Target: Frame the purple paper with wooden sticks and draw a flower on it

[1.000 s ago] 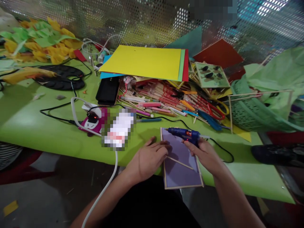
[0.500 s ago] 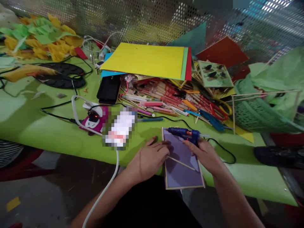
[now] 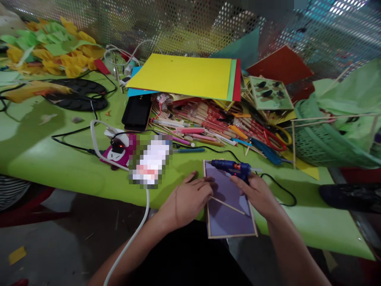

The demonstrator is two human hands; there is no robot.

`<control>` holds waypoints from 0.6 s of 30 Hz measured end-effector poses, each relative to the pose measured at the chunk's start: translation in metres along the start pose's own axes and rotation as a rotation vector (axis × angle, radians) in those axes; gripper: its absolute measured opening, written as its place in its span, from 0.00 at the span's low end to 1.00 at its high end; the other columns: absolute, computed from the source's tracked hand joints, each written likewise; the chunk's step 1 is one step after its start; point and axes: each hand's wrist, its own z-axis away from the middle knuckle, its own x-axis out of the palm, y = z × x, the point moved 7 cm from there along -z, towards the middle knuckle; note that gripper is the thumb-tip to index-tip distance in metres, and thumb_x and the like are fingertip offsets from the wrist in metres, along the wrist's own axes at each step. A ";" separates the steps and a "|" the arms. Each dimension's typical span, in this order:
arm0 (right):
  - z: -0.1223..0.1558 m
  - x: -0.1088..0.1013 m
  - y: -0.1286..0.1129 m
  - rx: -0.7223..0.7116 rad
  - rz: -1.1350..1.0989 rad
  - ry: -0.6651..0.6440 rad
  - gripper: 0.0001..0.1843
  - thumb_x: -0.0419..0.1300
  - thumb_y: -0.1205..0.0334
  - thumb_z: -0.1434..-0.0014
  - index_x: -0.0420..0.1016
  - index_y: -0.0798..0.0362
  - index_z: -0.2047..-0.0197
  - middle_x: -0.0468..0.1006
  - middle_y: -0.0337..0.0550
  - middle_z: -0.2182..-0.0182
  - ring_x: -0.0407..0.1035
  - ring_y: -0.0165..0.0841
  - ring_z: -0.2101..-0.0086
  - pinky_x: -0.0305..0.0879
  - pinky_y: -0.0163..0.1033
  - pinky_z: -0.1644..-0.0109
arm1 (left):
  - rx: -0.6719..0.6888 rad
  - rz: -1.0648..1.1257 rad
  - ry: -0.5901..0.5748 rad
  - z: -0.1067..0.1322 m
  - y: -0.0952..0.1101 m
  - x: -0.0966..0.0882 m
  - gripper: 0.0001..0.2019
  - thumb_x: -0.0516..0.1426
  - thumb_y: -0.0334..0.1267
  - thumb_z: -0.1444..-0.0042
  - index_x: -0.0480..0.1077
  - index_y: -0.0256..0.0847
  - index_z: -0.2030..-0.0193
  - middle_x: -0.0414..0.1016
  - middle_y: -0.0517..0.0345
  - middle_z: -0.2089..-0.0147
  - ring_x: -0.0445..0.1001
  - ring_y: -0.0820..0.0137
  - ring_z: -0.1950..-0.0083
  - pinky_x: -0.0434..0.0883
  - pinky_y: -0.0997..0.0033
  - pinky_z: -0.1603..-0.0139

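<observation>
My right hand (image 3: 257, 190) is wrapped round the handle of a blue hot glue gun (image 3: 230, 167), which has a small red light lit. Its nozzle points left, at the top left corner of a purple board (image 3: 229, 220) edged with thin wooden sticks. A clear glue stick pokes out of the gun's back end. Over the board's left side lies my left hand (image 3: 193, 198), its fingers curled together round a thin wooden stick (image 3: 228, 205) that slants down to the right across the board. The board overhangs the table's front edge.
A phone (image 3: 151, 161) lies left of my hands, beside a magenta power strip (image 3: 120, 151) with cables. Behind are pens, scissors (image 3: 275, 139), wooden sticks and a yellow sheet (image 3: 181, 75). To the right stands a green basket (image 3: 315, 139). The glue gun's black cord (image 3: 282, 188) loops on the table.
</observation>
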 end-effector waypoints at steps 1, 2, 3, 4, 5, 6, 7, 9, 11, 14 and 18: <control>0.000 0.000 0.001 0.001 0.002 -0.003 0.22 0.54 0.40 0.34 0.73 0.50 0.66 0.70 0.37 0.80 0.64 0.34 0.78 0.59 0.38 0.74 | 0.000 -0.002 0.001 0.000 0.000 0.000 0.11 0.46 0.35 0.27 0.70 0.45 0.50 0.77 0.57 0.38 0.65 0.71 0.28 0.52 0.52 0.24; 0.001 0.000 0.002 0.004 0.003 -0.005 0.22 0.54 0.40 0.34 0.74 0.50 0.65 0.70 0.37 0.80 0.65 0.34 0.78 0.59 0.38 0.74 | -0.001 -0.004 0.000 0.000 0.000 0.000 0.12 0.46 0.35 0.27 0.70 0.45 0.50 0.77 0.57 0.38 0.65 0.71 0.29 0.53 0.52 0.24; 0.001 0.000 0.002 0.006 0.003 -0.005 0.22 0.54 0.40 0.34 0.74 0.50 0.65 0.70 0.37 0.80 0.64 0.34 0.78 0.59 0.38 0.74 | -0.002 -0.005 0.000 -0.001 0.000 0.000 0.12 0.46 0.35 0.27 0.70 0.45 0.50 0.77 0.57 0.38 0.65 0.71 0.29 0.53 0.52 0.24; 0.001 -0.001 0.003 0.010 0.001 -0.001 0.22 0.54 0.40 0.34 0.73 0.50 0.65 0.69 0.37 0.80 0.64 0.34 0.79 0.59 0.38 0.75 | -0.001 -0.004 0.003 -0.001 0.000 0.000 0.12 0.46 0.35 0.27 0.70 0.45 0.50 0.77 0.57 0.39 0.65 0.72 0.29 0.53 0.52 0.24; 0.001 -0.002 0.003 0.014 -0.001 0.007 0.22 0.54 0.40 0.34 0.73 0.50 0.67 0.69 0.36 0.81 0.64 0.34 0.79 0.58 0.38 0.75 | 0.001 -0.002 0.005 -0.001 0.000 0.000 0.12 0.46 0.35 0.27 0.70 0.45 0.50 0.77 0.57 0.38 0.65 0.72 0.29 0.53 0.52 0.24; 0.001 -0.003 0.003 0.016 -0.003 0.014 0.22 0.55 0.40 0.34 0.72 0.49 0.68 0.69 0.36 0.81 0.63 0.33 0.79 0.58 0.38 0.75 | 0.001 0.001 0.006 -0.001 0.000 0.000 0.12 0.46 0.35 0.27 0.70 0.45 0.50 0.77 0.57 0.38 0.65 0.72 0.29 0.52 0.53 0.24; 0.001 -0.003 0.003 0.017 -0.006 0.019 0.23 0.55 0.40 0.35 0.71 0.49 0.69 0.68 0.36 0.82 0.63 0.33 0.80 0.58 0.38 0.75 | 0.002 0.003 0.007 0.000 0.000 0.000 0.12 0.46 0.35 0.27 0.70 0.45 0.51 0.77 0.58 0.38 0.65 0.72 0.29 0.52 0.53 0.23; 0.000 -0.003 0.001 0.018 -0.010 0.022 0.23 0.55 0.40 0.35 0.71 0.49 0.70 0.68 0.37 0.82 0.64 0.34 0.79 0.57 0.38 0.75 | 0.002 0.005 0.005 0.000 0.000 0.000 0.11 0.46 0.35 0.27 0.70 0.45 0.51 0.77 0.58 0.38 0.65 0.72 0.29 0.51 0.53 0.23; -0.001 -0.002 -0.003 0.009 -0.010 0.019 0.23 0.55 0.40 0.35 0.71 0.49 0.70 0.69 0.37 0.81 0.65 0.34 0.79 0.58 0.38 0.75 | 0.000 -0.001 0.000 0.000 -0.001 0.001 0.11 0.46 0.35 0.27 0.70 0.45 0.51 0.77 0.58 0.38 0.65 0.72 0.28 0.51 0.53 0.23; -0.003 0.000 -0.006 -0.011 -0.001 0.011 0.23 0.54 0.40 0.34 0.74 0.50 0.66 0.70 0.38 0.80 0.65 0.35 0.77 0.59 0.39 0.73 | 0.004 -0.016 -0.003 0.000 -0.001 0.000 0.11 0.46 0.34 0.27 0.70 0.44 0.51 0.77 0.57 0.38 0.65 0.72 0.29 0.52 0.53 0.23; -0.002 0.000 -0.004 -0.006 0.016 0.004 0.23 0.54 0.40 0.34 0.75 0.51 0.65 0.70 0.38 0.80 0.66 0.35 0.78 0.60 0.39 0.73 | 0.008 -0.032 0.001 0.000 0.000 0.000 0.11 0.47 0.34 0.28 0.70 0.45 0.50 0.77 0.57 0.39 0.65 0.72 0.29 0.53 0.53 0.24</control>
